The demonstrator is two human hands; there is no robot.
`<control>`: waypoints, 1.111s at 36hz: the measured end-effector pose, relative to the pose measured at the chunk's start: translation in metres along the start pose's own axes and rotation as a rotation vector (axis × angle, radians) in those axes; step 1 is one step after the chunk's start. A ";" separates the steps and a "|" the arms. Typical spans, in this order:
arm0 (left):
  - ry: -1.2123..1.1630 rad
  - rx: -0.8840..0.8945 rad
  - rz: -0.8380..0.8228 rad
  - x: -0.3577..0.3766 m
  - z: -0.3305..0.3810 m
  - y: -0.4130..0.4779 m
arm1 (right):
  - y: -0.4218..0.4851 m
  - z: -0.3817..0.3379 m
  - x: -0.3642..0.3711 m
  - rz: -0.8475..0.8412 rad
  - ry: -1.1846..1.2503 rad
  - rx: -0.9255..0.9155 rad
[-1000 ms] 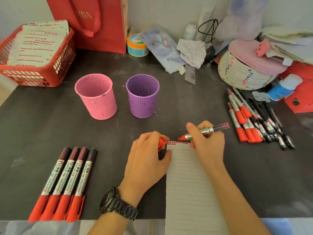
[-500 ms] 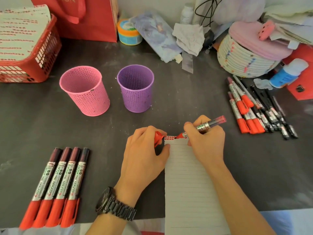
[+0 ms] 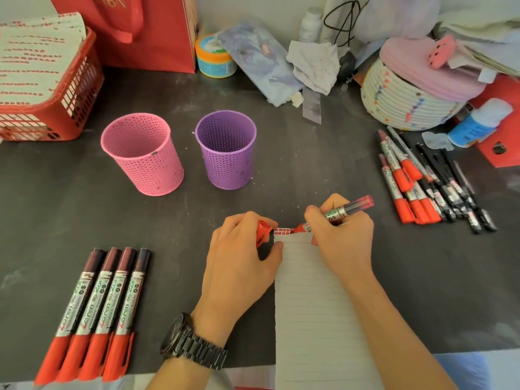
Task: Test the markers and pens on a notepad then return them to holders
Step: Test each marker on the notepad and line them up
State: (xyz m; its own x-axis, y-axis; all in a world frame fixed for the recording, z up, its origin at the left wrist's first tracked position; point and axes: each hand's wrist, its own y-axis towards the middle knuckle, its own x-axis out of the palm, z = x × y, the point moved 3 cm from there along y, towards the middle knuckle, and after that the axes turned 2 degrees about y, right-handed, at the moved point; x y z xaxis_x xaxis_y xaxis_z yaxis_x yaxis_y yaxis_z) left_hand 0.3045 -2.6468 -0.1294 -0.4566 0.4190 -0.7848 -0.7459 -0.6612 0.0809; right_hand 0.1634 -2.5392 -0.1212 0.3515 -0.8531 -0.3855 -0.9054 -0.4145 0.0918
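Note:
A lined notepad (image 3: 315, 305) lies lengthwise at the table's near edge, with a row of red marks along its top line. My right hand (image 3: 340, 235) grips an uncapped red marker (image 3: 342, 211), its tip on that top line. My left hand (image 3: 242, 254) holds the marker's red cap (image 3: 263, 232) and rests at the pad's left top corner. A pink holder (image 3: 142, 156) and a purple holder (image 3: 226, 149) stand behind, both showing nothing inside. Several capped red markers (image 3: 95, 313) lie in a row at the left.
A heap of red markers and black pens (image 3: 427, 178) lies at the right. A red basket of marked sheets (image 3: 56, 91) sits far left. A red bag (image 3: 146, 32), a round tub (image 3: 213, 56), a woven basket (image 3: 408, 97) and a glue bottle (image 3: 478, 122) line the back.
The marker tip has moved left along the pad's top line and touches the paper. The left hand stays with the cap. The camera view shifted a little.

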 end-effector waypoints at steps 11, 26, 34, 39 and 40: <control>0.003 -0.014 -0.013 0.000 0.000 -0.001 | -0.001 -0.003 -0.001 0.007 0.017 -0.010; -0.015 -0.029 -0.045 0.000 -0.001 0.000 | 0.000 -0.004 -0.002 -0.002 0.010 -0.011; -0.008 -0.036 -0.052 0.001 -0.002 0.000 | -0.001 -0.005 -0.002 0.000 0.027 -0.006; -0.010 -0.043 -0.053 0.002 -0.002 0.000 | -0.001 -0.005 -0.002 -0.003 0.018 -0.015; -0.011 -0.042 -0.050 0.002 -0.002 0.001 | -0.001 -0.005 -0.002 -0.003 0.017 -0.018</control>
State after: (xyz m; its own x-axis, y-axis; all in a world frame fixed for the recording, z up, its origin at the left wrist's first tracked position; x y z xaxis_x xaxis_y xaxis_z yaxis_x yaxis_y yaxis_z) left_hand 0.3043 -2.6478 -0.1325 -0.4246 0.4590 -0.7804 -0.7472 -0.6644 0.0158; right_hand 0.1651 -2.5387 -0.1164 0.3579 -0.8571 -0.3704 -0.9001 -0.4222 0.1073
